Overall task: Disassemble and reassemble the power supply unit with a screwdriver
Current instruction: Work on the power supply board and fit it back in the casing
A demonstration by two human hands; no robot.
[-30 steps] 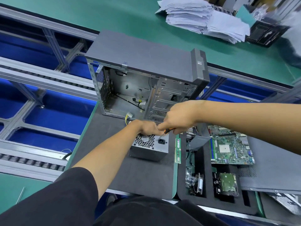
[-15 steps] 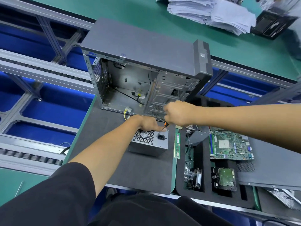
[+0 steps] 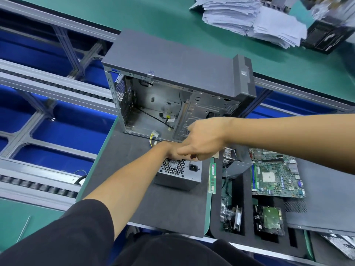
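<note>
An open computer case (image 3: 172, 89) stands at the far edge of the grey foam mat (image 3: 172, 208) on the counter, its side panel off and loose cables lying inside. To the right, a black foam tray (image 3: 247, 189) holds one motherboard (image 3: 276, 175), one hard drive (image 3: 270, 219), one small fan (image 3: 233, 217) and a grey box-shaped part (image 3: 238, 164); a single green memory stick (image 3: 212, 177) lies along the seam between mat and tray. Across the conveyor frame, a stack of papers (image 3: 249, 18) sits on the far green counter.

We see one power supply unit (image 3: 177, 173) on the mat just in front of the case, its vented face and power socket turned up. Two bare hands meet at its far top edge. The left hand (image 3: 172, 152) rests on that edge, its fingers hidden under the other hand, so we cannot tell how its grip stands. The right hand (image 3: 203, 139) crosses above it, fingers curled, forefinger stretched toward the left; a short metal shaft shows just below the knuckles, pointing at the unit's top face near the socket, which we take for the screwdriver (image 3: 189, 162), though its handle is covered by the grip. The right forearm blocks our view of the case's lower drive bays.
</note>
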